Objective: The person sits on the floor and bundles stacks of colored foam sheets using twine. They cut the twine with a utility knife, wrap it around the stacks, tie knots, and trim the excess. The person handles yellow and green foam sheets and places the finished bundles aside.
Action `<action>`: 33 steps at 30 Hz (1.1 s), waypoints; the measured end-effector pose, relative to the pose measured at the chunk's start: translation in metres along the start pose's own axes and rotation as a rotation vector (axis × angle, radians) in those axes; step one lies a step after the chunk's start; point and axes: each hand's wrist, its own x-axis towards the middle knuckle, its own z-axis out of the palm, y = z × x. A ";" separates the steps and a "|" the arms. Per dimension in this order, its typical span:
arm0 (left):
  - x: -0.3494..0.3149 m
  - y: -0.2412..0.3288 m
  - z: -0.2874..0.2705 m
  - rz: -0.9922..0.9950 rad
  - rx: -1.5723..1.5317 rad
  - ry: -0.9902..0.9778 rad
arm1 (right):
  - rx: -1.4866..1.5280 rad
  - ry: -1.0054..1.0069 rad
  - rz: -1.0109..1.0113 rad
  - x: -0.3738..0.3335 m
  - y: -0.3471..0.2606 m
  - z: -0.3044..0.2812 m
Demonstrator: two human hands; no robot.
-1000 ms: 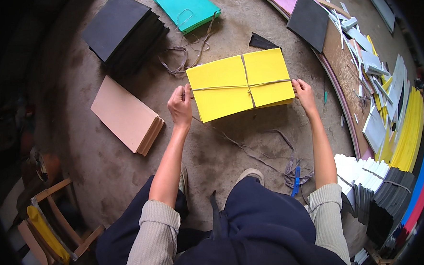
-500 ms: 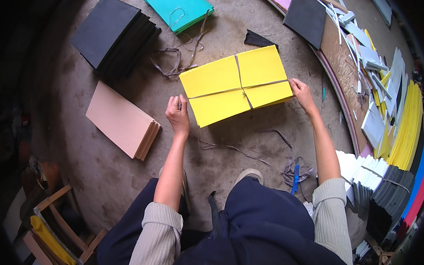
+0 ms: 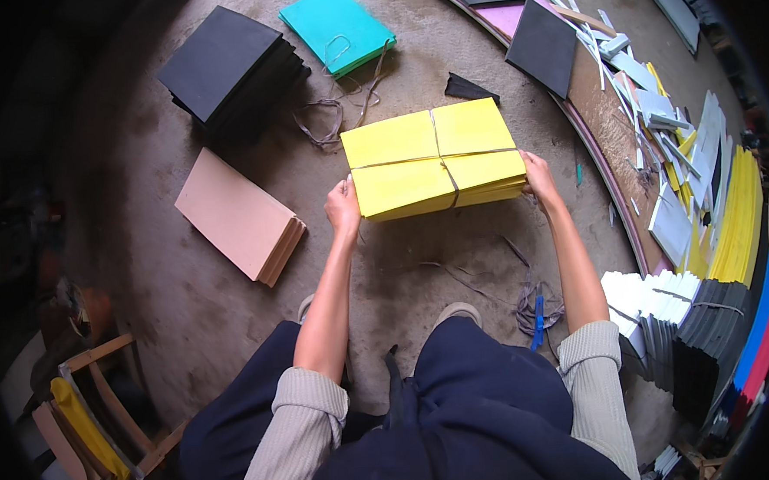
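Observation:
A bundle of yellow sheets (image 3: 399,187), tied crosswise with dark cord knotted near its middle, is in front of me. My left hand (image 3: 344,207) grips its left end, the fingers partly hidden by the stack's edge. At the opposite end my right hand (image 3: 540,180) is closed on it, thumb near the top edge and fingers behind the sheets. The bundle's front side, with its layered edges, faces me. Whether it rests on the floor or is lifted, I cannot tell.
Beyond lie a black stack (image 3: 223,61), a green stack (image 3: 338,25) and loose cord (image 3: 322,126). A pinkish-tan stack (image 3: 240,213) sits at left. A blue-handled tool (image 3: 538,319) lies on tangled cord near my right forearm. Offcuts (image 3: 671,147) and sheet piles (image 3: 736,222) line the right side.
My left hand has gone from a fist beside the bundle to holding its left end. My right hand has a fuller grip, and the bundle has turned slightly, its front side showing more.

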 end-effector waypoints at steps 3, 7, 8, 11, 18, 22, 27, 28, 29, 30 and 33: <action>0.029 0.016 -0.048 -0.017 0.205 -0.246 | 0.038 -0.176 0.172 -0.032 -0.050 -0.009; 0.045 0.036 -0.062 -0.087 0.199 -0.449 | 0.110 -0.136 0.206 -0.042 -0.060 -0.015; 0.043 0.050 -0.048 -0.100 0.236 -0.500 | -0.103 -0.047 0.114 -0.025 -0.027 -0.025; 0.053 0.033 -0.046 -0.137 0.123 -0.482 | -0.090 0.188 -0.009 -0.009 0.008 0.001; -0.022 -0.025 -0.018 -0.061 -0.750 -0.059 | 1.041 0.513 0.150 -0.022 0.013 0.041; -0.029 -0.026 0.019 0.101 -0.636 0.413 | 1.224 0.663 0.135 -0.032 -0.017 0.055; -0.040 0.003 0.028 0.170 -0.201 0.458 | 0.949 0.943 0.194 -0.037 -0.005 0.038; -0.044 0.007 0.027 -0.018 -0.318 0.298 | 0.869 0.943 0.196 -0.040 -0.007 0.035; -0.041 0.004 0.022 -0.031 -0.367 0.302 | 0.954 0.967 0.201 -0.041 -0.016 0.040; -0.034 -0.002 0.018 -0.048 -0.420 0.314 | 1.035 0.978 0.206 -0.041 -0.026 0.048; -0.028 0.006 0.006 -0.268 -0.573 0.325 | 1.057 0.931 0.221 -0.051 -0.044 0.056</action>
